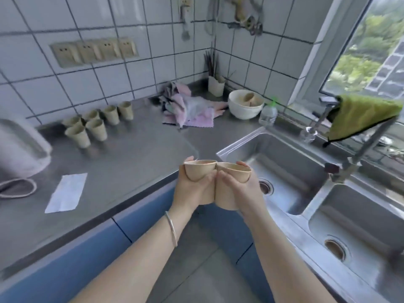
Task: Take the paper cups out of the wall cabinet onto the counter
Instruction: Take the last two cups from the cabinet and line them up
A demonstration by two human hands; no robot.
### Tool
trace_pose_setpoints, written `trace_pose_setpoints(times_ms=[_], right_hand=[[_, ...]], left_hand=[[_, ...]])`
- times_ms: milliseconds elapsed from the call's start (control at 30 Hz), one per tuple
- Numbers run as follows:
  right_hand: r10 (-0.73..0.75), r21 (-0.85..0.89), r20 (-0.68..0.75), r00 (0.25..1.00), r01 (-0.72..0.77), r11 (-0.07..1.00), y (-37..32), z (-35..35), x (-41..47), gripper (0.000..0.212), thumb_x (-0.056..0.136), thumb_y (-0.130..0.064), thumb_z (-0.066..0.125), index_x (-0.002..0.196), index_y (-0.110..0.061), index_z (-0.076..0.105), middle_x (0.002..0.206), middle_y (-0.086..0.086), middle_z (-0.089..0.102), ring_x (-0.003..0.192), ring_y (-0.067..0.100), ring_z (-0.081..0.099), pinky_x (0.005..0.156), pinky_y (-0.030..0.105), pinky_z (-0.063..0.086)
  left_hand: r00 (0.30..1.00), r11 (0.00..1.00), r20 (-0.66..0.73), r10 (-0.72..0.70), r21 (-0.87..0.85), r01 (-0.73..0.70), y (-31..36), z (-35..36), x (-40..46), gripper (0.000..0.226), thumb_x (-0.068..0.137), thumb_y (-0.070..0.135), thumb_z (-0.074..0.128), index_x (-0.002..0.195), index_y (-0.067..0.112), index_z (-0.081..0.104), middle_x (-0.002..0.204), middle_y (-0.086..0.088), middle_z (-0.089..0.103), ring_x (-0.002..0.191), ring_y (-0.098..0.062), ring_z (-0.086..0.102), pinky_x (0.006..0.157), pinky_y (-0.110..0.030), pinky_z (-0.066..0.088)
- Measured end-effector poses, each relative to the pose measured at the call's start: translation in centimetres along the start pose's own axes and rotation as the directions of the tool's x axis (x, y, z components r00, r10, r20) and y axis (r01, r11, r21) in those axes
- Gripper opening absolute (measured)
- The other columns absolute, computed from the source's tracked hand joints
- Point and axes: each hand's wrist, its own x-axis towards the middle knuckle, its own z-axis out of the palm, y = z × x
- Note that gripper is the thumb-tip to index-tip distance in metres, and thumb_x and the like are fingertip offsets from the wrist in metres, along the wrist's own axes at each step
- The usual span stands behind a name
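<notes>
Already six paper cups (96,125) stand on counter (131,154) at ten o'clock. Left hand (193,189) fingers wrap one cup (200,170), right hand (236,191) another (235,172), centre frame, above counter edge, unplaced. Cabinet unseen; remainder unknown.

The whole frame was smeared by motion blur, worst at the left, where a white kettle (20,145) was cut by the left edge and the six paper cups (96,123) on the tabletop (131,154) showed soft outlines. The lower halves of the two held cups (197,171) were hidden behind the left hand (192,191) and right hand (236,191). Items hanging at upper centre (249,22) were too blurred to identify.
</notes>
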Motion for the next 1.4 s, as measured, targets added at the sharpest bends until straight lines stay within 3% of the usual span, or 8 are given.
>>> trace_pose_setpoints(times_ms=[233, 467, 667, 833, 933, 1033, 1200, 1400], right_hand=[[0.065, -0.123, 0.25, 0.966, -0.035, 0.992, 1.4, 9.9, 10.1, 0.083, 0.054, -0.043, 0.076, 0.129, -0.028, 0.044, 0.119, -0.004, 0.061, 0.104, 0.012, 0.06, 0.086, 0.033, 0.053], [0.132, -0.232, 0.44, 0.888, -0.029, 0.972, 1.6, 17.5, 19.1, 0.083, 0.049, -0.054, 0.075, 0.122, -0.022, 0.054, 0.111, -0.005, 0.067, 0.102, 0.012, 0.063, 0.075, 0.024, 0.047], [0.176, -0.28, 0.555, 0.813, -0.017, 0.96, 1.6, 24.2, 24.6, 0.023, 0.066, -0.034, 0.074, 0.086, -0.026, 0.067, 0.085, -0.01, 0.072, 0.08, 0.007, 0.066, 0.068, 0.024, 0.05], [0.204, -0.289, 0.554, 0.807, -0.043, 0.956, 2.8, 29.8, 28.7, 0.055, 0.054, -0.047, 0.074, 0.101, -0.02, 0.068, 0.1, 0.0, 0.074, 0.094, 0.016, 0.068, 0.08, 0.034, 0.053], [0.202, -0.297, 0.548, 0.811, -0.037, 0.954, 3.4, 32.5, 31.0, 0.04, 0.06, -0.036, 0.075, 0.097, -0.022, 0.068, 0.095, -0.005, 0.075, 0.09, 0.01, 0.069, 0.073, 0.024, 0.054], [0.201, -0.317, 0.561, 0.803, -0.016, 0.948, 3.8, 35.1, 33.7, 0.043, 0.059, -0.031, 0.077, 0.099, -0.022, 0.066, 0.094, -0.005, 0.074, 0.088, 0.008, 0.069, 0.07, 0.021, 0.052], [0.23, -0.356, 0.543, 0.808, -0.027, 0.934, 4.8, 38.5, 38.7, 0.065, 0.059, -0.022, 0.086, 0.114, -0.02, 0.051, 0.105, -0.004, 0.068, 0.097, 0.01, 0.065, 0.068, 0.014, 0.049], [0.229, -0.409, 0.529, 0.817, 0.009, 0.913, 6.4, 41.7, 43.8, 0.068, 0.054, -0.023, 0.087, 0.11, -0.027, 0.049, 0.099, -0.014, 0.063, 0.096, 0.009, 0.061, 0.069, 0.017, 0.046]], left_hand=[[0.967, 0.997, -0.247, -0.055, -0.073, 0.038, -1.3, -6.9, 9.2, 0.063, 0.077, 0.018, 0.073, 0.131, 0.024, 0.041, 0.108, 0.004, 0.059, 0.094, -0.012, 0.058, 0.085, -0.031, 0.05], [0.914, 0.997, -0.403, -0.048, -0.077, 0.019, -1.9, -11.2, 18.0, 0.063, 0.078, 0.011, 0.071, 0.132, 0.017, 0.039, 0.114, -0.004, 0.059, 0.091, -0.008, 0.058, 0.068, -0.005, 0.048], [0.885, 0.994, -0.453, -0.105, -0.065, 0.084, -2.0, -16.0, 24.1, 0.068, 0.068, 0.034, 0.077, 0.126, 0.027, 0.042, 0.112, 0.006, 0.061, 0.101, -0.009, 0.059, 0.08, -0.017, 0.046], [0.884, 0.991, -0.45, -0.129, -0.099, 0.095, -3.0, -20.2, 30.1, 0.049, 0.062, 0.032, 0.078, 0.103, 0.016, 0.057, 0.099, 0.002, 0.069, 0.083, -0.004, 0.066, 0.071, -0.015, 0.051], [0.897, 0.988, -0.415, -0.149, -0.099, 0.119, -3.6, -22.6, 33.7, 0.045, 0.068, 0.024, 0.08, 0.104, 0.013, 0.056, 0.096, 0.003, 0.069, 0.074, 0.007, 0.065, 0.065, -0.009, 0.049], [0.899, 0.979, -0.388, -0.204, -0.073, 0.19, -4.0, -24.3, 37.2, 0.067, 0.054, 0.039, 0.078, 0.112, 0.014, 0.057, 0.106, 0.0, 0.07, 0.091, -0.008, 0.067, 0.078, -0.02, 0.05], [0.861, 0.951, -0.404, -0.308, -0.098, 0.294, -4.9, -26.0, 42.7, 0.062, 0.058, 0.027, 0.08, 0.114, 0.023, 0.053, 0.104, 0.008, 0.067, 0.099, -0.013, 0.063, 0.088, -0.031, 0.051], [0.841, 0.977, -0.499, -0.211, -0.089, 0.192, -7.1, -27.0, 47.5, 0.083, 0.039, 0.028, 0.083, 0.115, 0.011, 0.053, 0.114, -0.013, 0.067, 0.107, -0.029, 0.063, 0.097, -0.052, 0.048]])
